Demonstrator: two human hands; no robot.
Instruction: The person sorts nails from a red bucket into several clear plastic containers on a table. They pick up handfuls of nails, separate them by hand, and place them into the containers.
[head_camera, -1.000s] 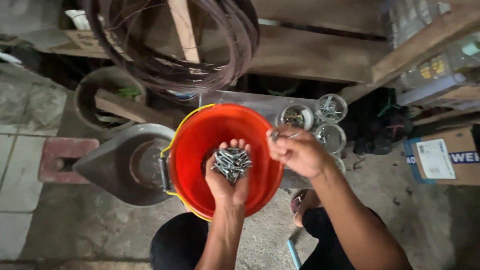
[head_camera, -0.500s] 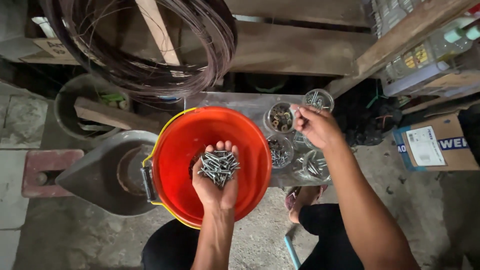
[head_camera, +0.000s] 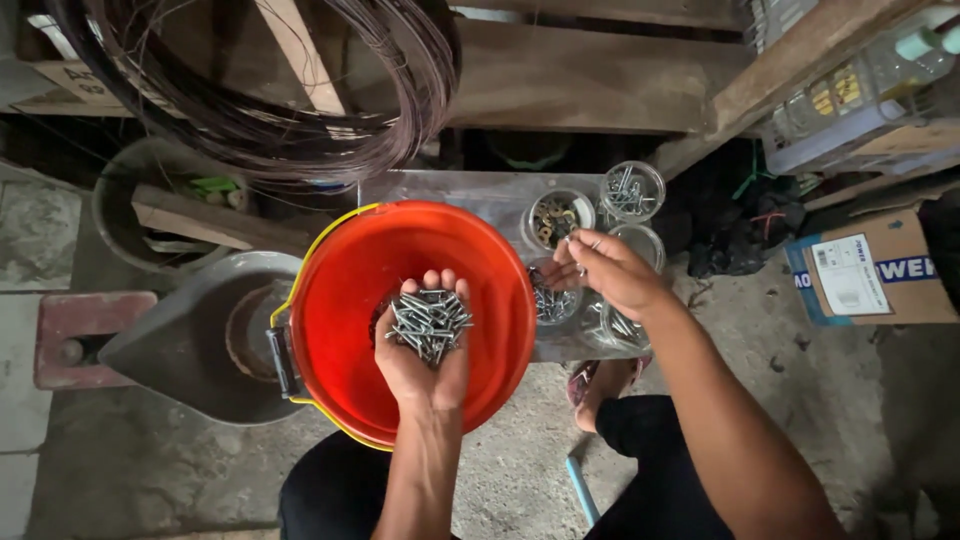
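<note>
Head view: the right hand (head_camera: 612, 272) has drawn back from the far jar of screws (head_camera: 632, 190) at 1 o'clock and now hovers over the cluster of clear jars (head_camera: 556, 296) on the desk (head_camera: 470, 190). Its fingers pinch what looks like a small screw, too small to tell for sure, so the sorting seems to be mid-round. The left hand (head_camera: 425, 345) lies open, palm up, cupping a pile of screws (head_camera: 430, 322) over the orange bucket (head_camera: 340, 300). That pile sits at 9 o'clock from the right grip, near but apart.
</note>
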